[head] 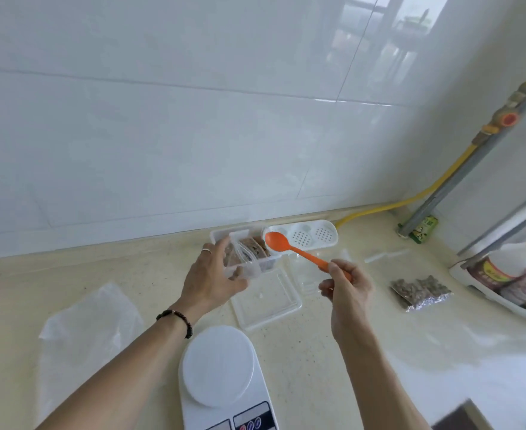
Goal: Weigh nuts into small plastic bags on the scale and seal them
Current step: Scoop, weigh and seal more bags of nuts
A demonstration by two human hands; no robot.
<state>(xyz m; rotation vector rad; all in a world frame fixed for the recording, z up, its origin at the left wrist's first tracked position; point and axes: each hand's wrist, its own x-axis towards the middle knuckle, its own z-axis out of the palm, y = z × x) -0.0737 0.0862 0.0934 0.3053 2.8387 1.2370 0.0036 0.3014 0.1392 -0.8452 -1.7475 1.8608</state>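
Left hand (209, 276) grips a clear container (249, 254) of nuts (250, 245) at the back of the surface (317, 352). Right hand (347, 293) pinches an orange spoon (292, 248), bowl over the container. White scale (224, 377) sits bare up front, filled bags (419, 293) off right.

Two bare forearms enter from the bottom edge, no sleeves visible. Left hand (207, 280) wears a thin pale ring (206, 250), silver or white, on one finger; which finger can't be told for sure. Left wrist carries a bracelet (176, 319) of small dark round beads, black w/ a few brownish ones, sitting snug just below the hand. Right hand (348, 290) and wrist are bare: nothing worn that shows. Nails too blurred to judge.
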